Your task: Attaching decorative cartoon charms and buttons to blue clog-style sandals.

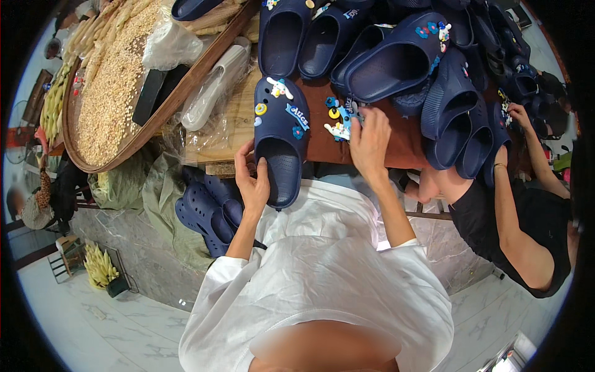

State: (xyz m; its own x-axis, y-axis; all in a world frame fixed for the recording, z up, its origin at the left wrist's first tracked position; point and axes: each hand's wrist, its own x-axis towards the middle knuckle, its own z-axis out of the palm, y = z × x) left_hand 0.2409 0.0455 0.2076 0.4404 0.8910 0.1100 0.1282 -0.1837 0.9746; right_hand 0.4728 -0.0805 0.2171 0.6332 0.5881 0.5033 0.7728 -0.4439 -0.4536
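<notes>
A navy clog lies toe-away at the table's front edge, its heel jutting out toward me. My left hand is closed on its left side near the heel, thumb inside the opening. White, yellow and blue shoe charms decorate the toe, and some holes there are bare. To its right, a small pile of colourful shoe charms rests on the brown tabletop. Over the right side of that pile, my right hand has its fingers bent and pinched at a charm, which they partly cover.
Many navy clogs crowd the back and right. At left stand a wooden tray of corn kernels and a clear-wrapped pale shoe. More clogs hang below the table's left edge. At right, another person's hands handle a clog.
</notes>
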